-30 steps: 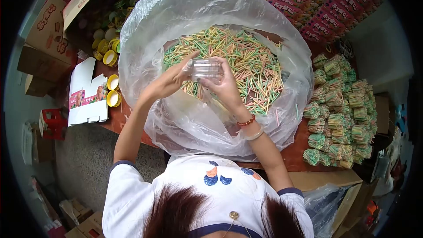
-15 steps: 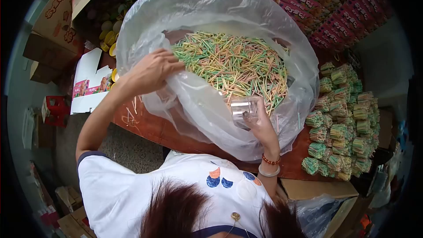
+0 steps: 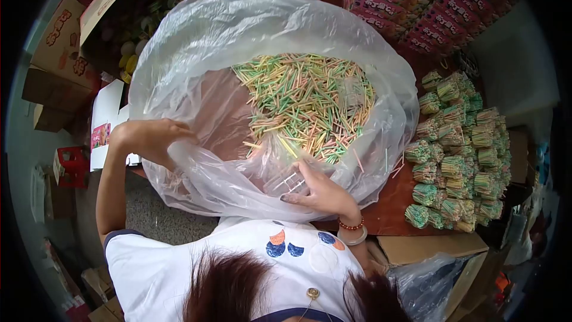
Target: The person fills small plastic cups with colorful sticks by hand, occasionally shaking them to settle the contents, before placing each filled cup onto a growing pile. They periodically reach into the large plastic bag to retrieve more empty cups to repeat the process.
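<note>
A large translucent plastic bag [image 3: 268, 15] lies open on the table, its rim rolled outward. Inside is a heap of short thin pastel sticks [image 3: 304, 95] in green, yellow and pink. At the bag's near left edge, my left hand [image 3: 156, 139] is closed on the plastic film, its fingertips partly hidden by the folds. My right hand [image 3: 322, 189] grips a clear plastic cup [image 3: 287, 183] at the near edge of the bag, beside the sticks. Another clear, shiny object [image 3: 356, 92] rests on the right of the heap; its kind is unclear.
Bundles of similar sticks [image 3: 456, 161] are stacked on the reddish-brown table [image 3: 390, 211] to the right. Pink printed boxes [image 3: 411, 0] pile up at the back right. An open cardboard box [image 3: 62, 36] and white carton pieces [image 3: 107, 113] stand left. Below right is another cardboard box [image 3: 426, 247].
My left hand has moved left and down, drawing the bag film with it and baring the bag's left floor. My right hand has brought the cup left and nearer to me.
</note>
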